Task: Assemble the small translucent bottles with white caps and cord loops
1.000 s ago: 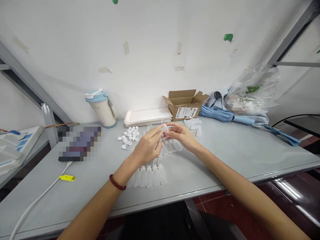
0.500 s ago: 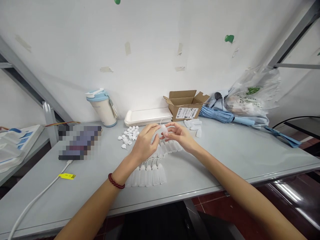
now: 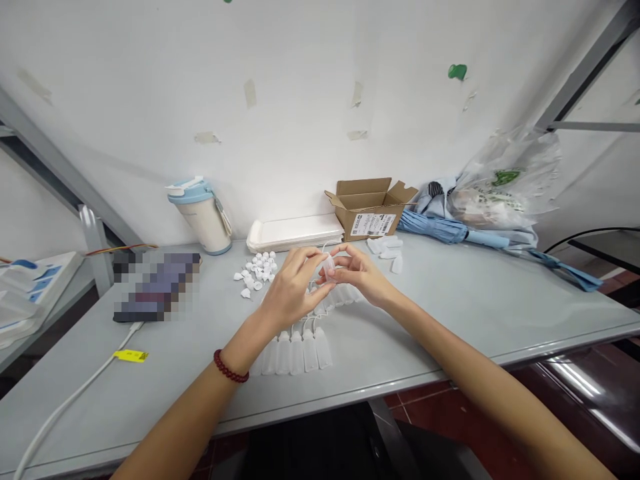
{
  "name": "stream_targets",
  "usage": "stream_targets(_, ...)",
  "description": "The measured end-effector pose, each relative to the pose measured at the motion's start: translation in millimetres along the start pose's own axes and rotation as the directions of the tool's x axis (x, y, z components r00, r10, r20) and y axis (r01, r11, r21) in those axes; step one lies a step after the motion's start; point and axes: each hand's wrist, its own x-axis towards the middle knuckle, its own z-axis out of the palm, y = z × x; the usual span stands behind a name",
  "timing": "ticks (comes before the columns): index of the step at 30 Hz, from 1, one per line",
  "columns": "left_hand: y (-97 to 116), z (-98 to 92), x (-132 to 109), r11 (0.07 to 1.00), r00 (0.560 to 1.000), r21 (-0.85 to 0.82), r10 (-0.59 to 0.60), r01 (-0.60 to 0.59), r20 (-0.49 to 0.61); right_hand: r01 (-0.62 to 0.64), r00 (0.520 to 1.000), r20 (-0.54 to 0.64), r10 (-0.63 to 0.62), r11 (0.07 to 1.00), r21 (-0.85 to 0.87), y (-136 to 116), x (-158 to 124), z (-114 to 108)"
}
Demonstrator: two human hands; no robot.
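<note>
Above the table, a small translucent squeeze bottle (image 3: 329,267) with a thin curved spout is held upright between my two hands. The fingers and thumb of my right hand (image 3: 364,275) close round its body. My left hand (image 3: 295,285) touches it from the other side, fingertips at the neck and thumb lower down; the exact contact is partly hidden. Beneath my hands runs a row of similar spouted bottles (image 3: 346,295), partly covered. A nearer row of bottles (image 3: 297,353) lies side by side. White caps (image 3: 260,265) are heaped left of my left hand.
Several loose bottles (image 3: 389,248) lie beyond my right hand, before an open cardboard box (image 3: 373,207). White stacked trays (image 3: 295,232) and a tumbler (image 3: 204,219) stand by the wall. A blurred-out device (image 3: 159,287) with a cable is left; a blue umbrella (image 3: 435,228) is right.
My left thumb has moved in and lower against the bottle, and the left fingers have come closer to its neck. The bottle stands more upright. The view has shifted slightly.
</note>
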Motion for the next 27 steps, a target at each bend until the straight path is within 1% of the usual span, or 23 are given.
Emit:
stream_targets(4, 0.5, 0.4, -0.2, 1.000, 1.000, 0.013, 0.014, -0.014, -0.007, 0.013, 1.000, 0.009, -0.013, 1.000, 0.018, 0.0, 0.1, 0.5)
stream_targets(11, 1.4, 0.0, 0.1, 1.000, 1.000, -0.011, 0.008, -0.008, -0.002, 0.032, 0.999, 0.017, -0.032, 0.999, 0.023, 2.2, 0.4, -0.2)
stream_targets(18, 1.2, -0.2, 0.3, 0.997, 0.998, -0.045, -0.055, 0.055, 0.017, 0.013, 1.000, -0.013, -0.013, 1.000, 0.004, 0.1, -0.5, 1.5)
stream_targets(27, 3.7, -1.0, 1.3, 0.992, 0.994, -0.074, -0.103, 0.106, 0.032, 0.023, 1.000, -0.002, -0.023, 1.000, -0.007, 0.4, -0.1, 1.9)
